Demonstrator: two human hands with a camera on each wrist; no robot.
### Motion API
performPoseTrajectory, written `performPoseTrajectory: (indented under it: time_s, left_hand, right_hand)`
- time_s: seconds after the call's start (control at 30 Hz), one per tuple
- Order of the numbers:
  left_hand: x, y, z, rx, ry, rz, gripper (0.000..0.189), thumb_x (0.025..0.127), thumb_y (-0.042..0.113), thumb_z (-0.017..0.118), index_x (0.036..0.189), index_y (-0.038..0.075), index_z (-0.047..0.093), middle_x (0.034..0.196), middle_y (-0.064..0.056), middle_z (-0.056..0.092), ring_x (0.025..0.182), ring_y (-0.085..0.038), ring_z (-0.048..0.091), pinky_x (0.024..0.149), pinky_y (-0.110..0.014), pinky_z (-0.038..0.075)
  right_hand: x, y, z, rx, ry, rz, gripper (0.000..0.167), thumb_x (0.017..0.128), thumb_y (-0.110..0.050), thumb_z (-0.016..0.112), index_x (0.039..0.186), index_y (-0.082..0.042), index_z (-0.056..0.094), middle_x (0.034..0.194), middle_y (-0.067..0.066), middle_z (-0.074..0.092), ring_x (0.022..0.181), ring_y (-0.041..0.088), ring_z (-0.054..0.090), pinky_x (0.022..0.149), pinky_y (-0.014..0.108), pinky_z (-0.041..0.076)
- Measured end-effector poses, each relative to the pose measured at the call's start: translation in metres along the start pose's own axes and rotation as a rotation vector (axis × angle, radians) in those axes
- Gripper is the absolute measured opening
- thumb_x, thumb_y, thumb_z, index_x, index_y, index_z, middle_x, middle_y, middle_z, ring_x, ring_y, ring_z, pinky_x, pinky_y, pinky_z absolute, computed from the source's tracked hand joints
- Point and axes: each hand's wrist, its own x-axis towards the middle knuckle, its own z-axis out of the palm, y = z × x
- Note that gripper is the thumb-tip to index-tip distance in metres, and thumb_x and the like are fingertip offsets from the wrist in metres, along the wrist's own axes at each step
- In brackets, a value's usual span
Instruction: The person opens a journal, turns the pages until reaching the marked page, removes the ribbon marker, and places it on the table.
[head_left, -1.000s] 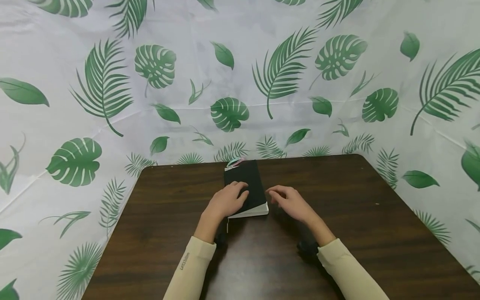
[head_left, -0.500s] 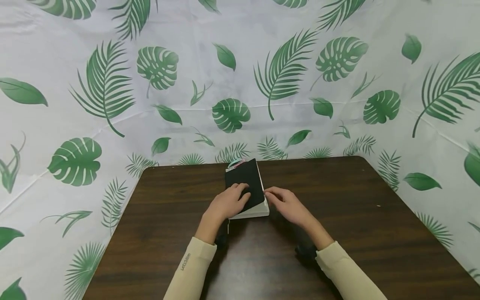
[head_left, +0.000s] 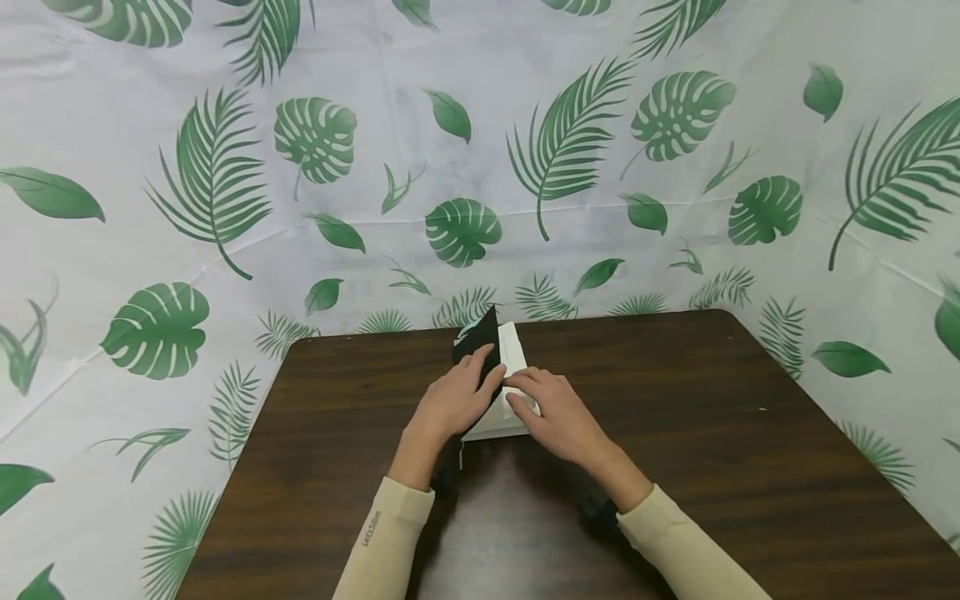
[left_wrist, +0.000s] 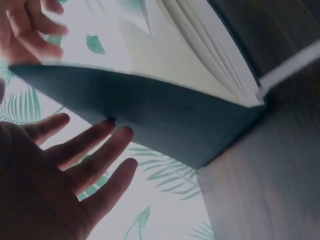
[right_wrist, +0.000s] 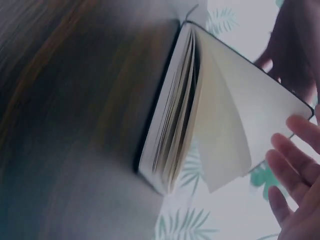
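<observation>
A black-covered notebook (head_left: 480,340) lies near the table's far edge, its front cover raised and tilted leftward. White pages (head_left: 512,348) show beneath it, and one loose leaf (right_wrist: 223,145) hangs apart in the right wrist view. My left hand (head_left: 450,404) is at the cover's outer side; in the left wrist view its spread fingertips (left_wrist: 122,134) lie against or very close to the dark cover. My right hand (head_left: 561,417) is over the pages by the cover's free edge. Its loosely bent fingers (right_wrist: 287,167) reach the cover's inner side in the right wrist view.
The dark wooden table (head_left: 712,433) runs to a leaf-printed backdrop (head_left: 390,125). A pale ribbon (left_wrist: 295,65) trails from the notebook's near end. Light blue-green loops (head_left: 468,328) show at its far end, partly behind the cover. Dark wrist devices (head_left: 597,508) sit under both wrists.
The notebook's cover has swung up from lying flat, uncovering the pages. My right hand has moved left from beside the notebook to over it. My left hand remains on the left side.
</observation>
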Motion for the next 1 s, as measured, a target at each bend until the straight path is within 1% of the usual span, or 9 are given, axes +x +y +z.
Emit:
performPoseTrajectory:
  time_s: [0.17, 0.23, 0.33, 0.47, 0.6, 0.7, 0.77, 0.9, 1.0]
  left_hand:
    - [-0.002, -0.001, -0.005, 0.053, 0.017, -0.025, 0.078, 0.110, 0.069, 0.034, 0.173, 0.024, 0.023, 0.170, -0.014, 0.043, 0.142, -0.040, 0.059, 0.110, -0.064, 0.049]
    - [-0.003, -0.003, -0.010, 0.077, 0.023, -0.034, 0.076, 0.110, 0.062, 0.040, 0.173, 0.024, 0.022, 0.168, -0.013, 0.046, 0.134, -0.039, 0.065, 0.105, -0.061, 0.053]
    - [-0.006, -0.007, -0.019, 0.075, 0.026, -0.042, 0.071, 0.110, 0.047, 0.046, 0.173, 0.026, 0.020, 0.161, -0.012, 0.055, 0.111, -0.037, 0.073, 0.087, -0.056, 0.057]
    - [-0.010, -0.010, -0.030, 0.097, 0.035, -0.041, 0.070, 0.108, 0.034, 0.048, 0.173, 0.025, 0.022, 0.155, -0.010, 0.062, 0.094, -0.034, 0.072, 0.075, -0.051, 0.052]
    - [-0.014, -0.012, -0.040, 0.141, 0.042, -0.054, 0.064, 0.107, 0.030, 0.046, 0.169, 0.023, 0.033, 0.156, -0.008, 0.062, 0.109, -0.032, 0.072, 0.086, -0.053, 0.055]
    - [-0.017, -0.014, -0.046, 0.134, 0.027, -0.088, 0.060, 0.108, 0.028, 0.044, 0.167, 0.021, 0.040, 0.146, -0.010, 0.069, 0.105, -0.032, 0.072, 0.084, -0.053, 0.055]
    - [-0.020, -0.016, -0.051, 0.136, 0.020, -0.116, 0.056, 0.110, 0.029, 0.044, 0.164, 0.018, 0.044, 0.144, -0.011, 0.070, 0.109, -0.034, 0.072, 0.087, -0.055, 0.056]
    - [-0.024, -0.025, -0.059, 0.098, -0.004, -0.167, 0.051, 0.113, 0.032, 0.040, 0.159, 0.014, 0.054, 0.156, -0.013, 0.061, 0.136, -0.037, 0.064, 0.108, -0.061, 0.052]
    - [-0.025, -0.037, -0.062, 0.044, -0.035, -0.192, 0.051, 0.114, 0.033, 0.036, 0.157, 0.015, 0.057, 0.159, -0.012, 0.058, 0.145, -0.038, 0.056, 0.113, -0.065, 0.046]
  right_hand:
    - [0.004, -0.012, 0.010, -0.083, -0.020, -0.111, 0.038, 0.108, -0.030, 0.066, 0.143, -0.015, 0.069, 0.145, 0.006, 0.069, 0.135, 0.029, 0.064, 0.114, 0.060, 0.046]
    - [0.005, -0.015, 0.014, -0.086, -0.040, -0.135, 0.042, 0.108, -0.031, 0.067, 0.146, -0.014, 0.067, 0.148, 0.007, 0.067, 0.137, 0.029, 0.063, 0.115, 0.059, 0.046]
    - [0.005, -0.017, 0.018, -0.073, -0.079, -0.151, 0.047, 0.108, -0.032, 0.067, 0.151, -0.014, 0.063, 0.153, 0.006, 0.064, 0.140, 0.029, 0.061, 0.117, 0.058, 0.045]
    - [0.006, -0.015, 0.023, -0.070, -0.128, -0.154, 0.049, 0.108, -0.032, 0.067, 0.154, -0.015, 0.060, 0.155, 0.005, 0.062, 0.143, 0.028, 0.059, 0.118, 0.055, 0.045]
    - [0.007, -0.011, 0.026, -0.100, -0.168, -0.145, 0.048, 0.107, -0.032, 0.067, 0.153, -0.017, 0.060, 0.155, 0.006, 0.062, 0.143, 0.028, 0.059, 0.119, 0.054, 0.045]
    - [0.006, -0.008, 0.028, -0.130, -0.194, -0.133, 0.046, 0.107, -0.032, 0.067, 0.151, -0.017, 0.062, 0.154, 0.007, 0.062, 0.143, 0.028, 0.059, 0.119, 0.055, 0.044]
    - [0.006, -0.005, 0.029, -0.154, -0.208, -0.121, 0.045, 0.107, -0.033, 0.068, 0.149, -0.017, 0.064, 0.154, 0.007, 0.062, 0.143, 0.028, 0.058, 0.118, 0.057, 0.044]
    - [0.004, 0.003, 0.032, -0.188, -0.233, -0.079, 0.043, 0.106, -0.036, 0.069, 0.145, -0.019, 0.066, 0.156, 0.008, 0.059, 0.147, 0.029, 0.054, 0.118, 0.060, 0.041]
    - [0.003, 0.008, 0.032, -0.181, -0.235, -0.044, 0.045, 0.107, -0.039, 0.067, 0.147, -0.019, 0.065, 0.161, 0.011, 0.054, 0.152, 0.033, 0.048, 0.120, 0.063, 0.038]
